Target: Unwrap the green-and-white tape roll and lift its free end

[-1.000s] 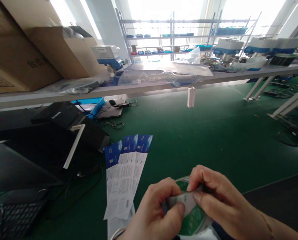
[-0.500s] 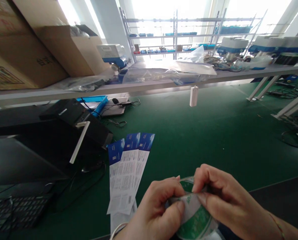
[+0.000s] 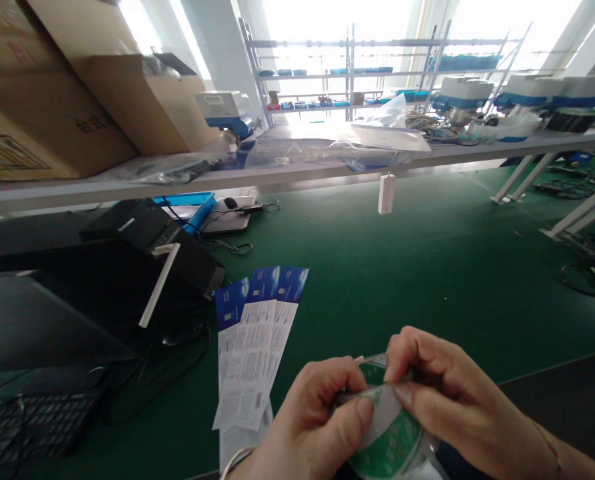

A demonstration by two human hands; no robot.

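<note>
Low in the head view, both hands hold a round green item (image 3: pixel 392 448) with a whitish band across it and clear, shiny plastic around it. I cannot make out its exact kind. My left hand (image 3: pixel 322 415) is closed on its left side, the thumb pressing on the band. My right hand (image 3: pixel 444 395) pinches the band's right end between thumb and fingers. Parts of the item are hidden behind the fingers. Left of the hands, several blue-and-white printed leaflets (image 3: pixel 247 357) lie fanned out on the green table (image 3: pixel 377 280).
A black keyboard (image 3: pixel 37 420), a monitor (image 3: pixel 42 320) and a black computer case (image 3: pixel 142 240) occupy the left. Cardboard boxes (image 3: pixel 162 110) stand on the raised shelf (image 3: pixel 287 175). A white power strip (image 3: pixel 386 193) hangs from its edge. A blue tray (image 3: pixel 197 210) sits beneath.
My left thumb has shifted slightly up and right along the whitish band. Both hands keep their hold on the green item, and the leaflets lie as before.
</note>
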